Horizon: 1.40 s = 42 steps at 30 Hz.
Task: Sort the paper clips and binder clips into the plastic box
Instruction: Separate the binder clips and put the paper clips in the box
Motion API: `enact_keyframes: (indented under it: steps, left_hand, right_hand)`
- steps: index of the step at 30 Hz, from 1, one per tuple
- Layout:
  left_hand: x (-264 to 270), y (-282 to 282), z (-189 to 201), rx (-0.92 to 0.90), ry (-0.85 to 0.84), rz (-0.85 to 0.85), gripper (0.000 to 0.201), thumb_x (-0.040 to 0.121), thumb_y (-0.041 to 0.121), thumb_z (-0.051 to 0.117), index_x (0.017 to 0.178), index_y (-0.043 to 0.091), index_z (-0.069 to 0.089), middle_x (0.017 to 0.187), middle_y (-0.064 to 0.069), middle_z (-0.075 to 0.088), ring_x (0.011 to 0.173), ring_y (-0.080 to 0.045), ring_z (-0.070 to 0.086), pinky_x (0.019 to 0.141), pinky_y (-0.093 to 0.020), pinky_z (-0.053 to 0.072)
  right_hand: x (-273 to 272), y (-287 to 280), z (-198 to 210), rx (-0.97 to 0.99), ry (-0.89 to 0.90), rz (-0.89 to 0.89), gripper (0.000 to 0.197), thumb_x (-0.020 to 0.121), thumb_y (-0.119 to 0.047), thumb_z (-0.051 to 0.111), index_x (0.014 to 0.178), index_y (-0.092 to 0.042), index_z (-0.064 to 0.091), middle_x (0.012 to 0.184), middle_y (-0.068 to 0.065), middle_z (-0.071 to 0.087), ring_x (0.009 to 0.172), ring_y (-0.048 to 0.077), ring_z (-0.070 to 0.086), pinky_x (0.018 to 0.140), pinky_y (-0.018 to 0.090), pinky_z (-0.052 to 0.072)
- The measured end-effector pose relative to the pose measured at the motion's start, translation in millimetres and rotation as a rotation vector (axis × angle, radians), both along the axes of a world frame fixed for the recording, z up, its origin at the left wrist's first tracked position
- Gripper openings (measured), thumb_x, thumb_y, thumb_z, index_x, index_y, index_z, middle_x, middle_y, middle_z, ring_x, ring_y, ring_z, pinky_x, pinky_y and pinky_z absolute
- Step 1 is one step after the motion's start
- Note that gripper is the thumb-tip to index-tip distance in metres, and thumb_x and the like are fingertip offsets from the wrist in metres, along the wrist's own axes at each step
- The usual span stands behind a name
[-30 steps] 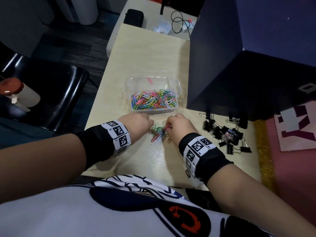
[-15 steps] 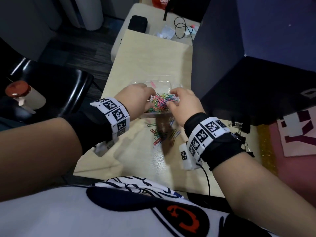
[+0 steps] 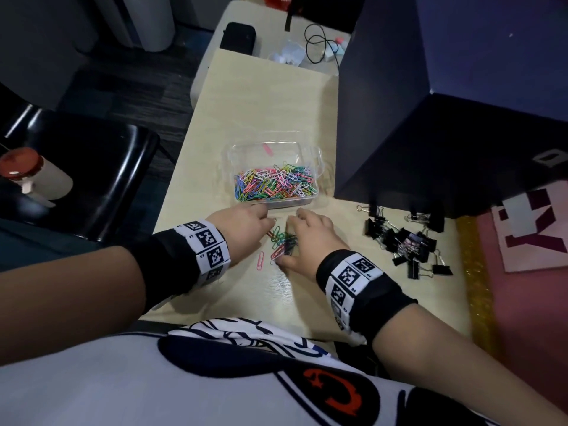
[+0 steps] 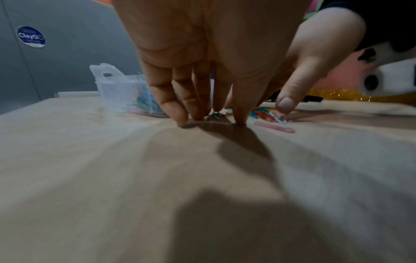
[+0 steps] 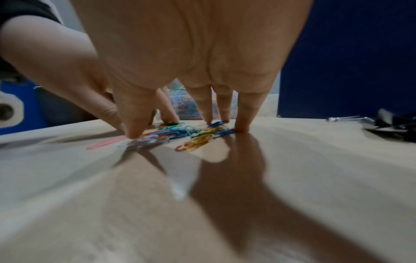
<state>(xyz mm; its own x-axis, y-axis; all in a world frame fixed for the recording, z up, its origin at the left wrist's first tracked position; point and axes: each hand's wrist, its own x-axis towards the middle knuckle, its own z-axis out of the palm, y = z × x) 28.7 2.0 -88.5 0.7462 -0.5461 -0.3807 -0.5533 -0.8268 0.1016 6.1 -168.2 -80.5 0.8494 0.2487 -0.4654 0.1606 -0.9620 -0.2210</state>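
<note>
A clear plastic box [image 3: 316, 158] holds a heap of coloured paper clips [image 3: 275, 182]. In front of it a small pile of loose paper clips [image 3: 284, 241] lies on the table. My left hand [image 3: 258, 219] and right hand [image 3: 299, 232] rest on either side of the pile, with straight fingers and tips on the tabletop. In the right wrist view the spread fingertips [image 5: 242, 124] ring the loose clips [image 5: 195, 137]. In the left wrist view the fingertips [image 4: 180, 115] press the table. A pink clip [image 3: 260, 261] lies apart. Black binder clips [image 3: 405, 244] sit to the right.
A tall dark blue box [image 3: 430, 118] stands just right of the plastic box. The light wooden table [image 3: 261, 103] runs away from me, with a black pouch [image 3: 238, 36] and cables [image 3: 319, 44] at its far end. A black chair [image 3: 76, 179] is to the left.
Half a second ago both hands held a bunch of clips over the box. Now they are empty and back down at the remaining pile on the table.
</note>
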Motion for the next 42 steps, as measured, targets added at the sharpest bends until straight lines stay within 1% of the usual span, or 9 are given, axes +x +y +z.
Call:
enact_keyframes:
  steps: [7,11,16,21,25,28,33,38,42]
  left_hand:
    - [2.4,2.1,3.2,0.066,-0.047,-0.008,0.017,0.093,0.014,0.048,0.108,0.014,0.056,0.11,-0.004,0.053,0.099,-0.024,0.057,0.078,-0.033,0.045]
    - [3.4,1.0,3.8,0.089,-0.019,0.013,0.016,0.089,0.011,0.05,0.104,0.013,0.056,0.105,-0.007,0.054,0.094,-0.028,0.059,0.074,-0.036,0.047]
    - [4.2,-1.7,0.2,0.079,-0.009,0.063,0.015,0.091,0.013,0.05,0.105,0.013,0.054,0.104,-0.008,0.056,0.094,-0.03,0.06,0.07,-0.035,0.045]
    - [6.5,-3.7,2.3,0.133,0.001,0.075,0.013,0.087,0.01,0.055,0.1,0.014,0.054,0.097,-0.008,0.058,0.087,-0.029,0.061,0.061,-0.031,0.04]
    - [7.5,-8.6,5.1,0.113,0.061,0.118,0.018,0.088,0.007,0.045,0.103,0.009,0.055,0.103,-0.011,0.058,0.092,-0.03,0.06,0.066,-0.033,0.043]
    - [7.6,-9.9,8.0,0.094,0.106,0.148,0.018,0.088,0.007,0.046,0.103,0.01,0.055,0.104,-0.011,0.058,0.093,-0.029,0.059,0.069,-0.032,0.044]
    - [5.7,-6.2,8.4,0.083,0.166,0.157,0.018,0.089,0.011,0.046,0.105,0.012,0.055,0.107,-0.01,0.058,0.096,-0.028,0.058,0.076,-0.035,0.048]
    - [11.3,-2.7,27.6,-0.131,-0.007,0.191,0.018,0.091,0.02,0.047,0.104,0.013,0.058,0.107,-0.008,0.058,0.096,-0.029,0.059,0.078,-0.034,0.046]
    - [30.8,2.8,48.3,-0.318,-0.122,0.325,0.02,0.089,0.023,0.053,0.105,0.014,0.061,0.105,-0.01,0.059,0.098,-0.032,0.059,0.084,-0.038,0.048]
  right_hand:
    - [1.0,2.0,-10.1,0.02,-0.065,0.092,0.034,0.093,-0.014,0.049,0.127,-0.018,0.052,0.129,0.005,0.044,0.117,0.028,0.039,0.095,0.039,0.043]
    - [3.0,-4.4,-10.1,0.014,-0.08,0.078,0.029,0.093,-0.011,0.047,0.12,-0.016,0.056,0.12,0.008,0.047,0.113,0.029,0.043,0.092,0.039,0.045]
    - [8.0,-7.5,-0.9,0.03,-0.008,0.06,0.033,0.089,-0.022,0.057,0.122,-0.018,0.055,0.121,0.006,0.046,0.117,0.027,0.044,0.097,0.037,0.044]
    - [12.6,-5.8,-1.4,-0.015,-0.001,0.082,0.033,0.086,-0.008,0.058,0.118,-0.017,0.057,0.117,0.007,0.048,0.112,0.029,0.049,0.09,0.038,0.047]
    - [15.3,-3.6,-3.6,-0.023,-0.009,0.053,0.026,0.088,-0.006,0.053,0.113,-0.015,0.058,0.112,0.008,0.051,0.106,0.03,0.055,0.085,0.036,0.048]
    - [16.2,-4.9,-3.8,-0.02,-0.006,0.033,0.025,0.09,-0.007,0.052,0.112,-0.016,0.059,0.113,0.007,0.053,0.105,0.029,0.056,0.086,0.034,0.047]
    - [23.3,-7.9,11.6,0.05,-0.039,-0.031,0.017,0.094,-0.021,0.054,0.107,-0.018,0.064,0.11,0.004,0.057,0.101,0.024,0.057,0.088,0.032,0.047]
    - [40.6,-6.4,31.5,0.225,-0.224,-0.168,0.01,0.089,-0.021,0.06,0.097,-0.018,0.067,0.1,0.002,0.061,0.091,0.02,0.06,0.086,0.033,0.05]
    - [55.0,-1.0,42.9,0.33,-0.322,-0.252,0.019,0.088,-0.026,0.063,0.106,-0.022,0.066,0.108,0.002,0.06,0.095,0.019,0.061,0.092,0.032,0.048]
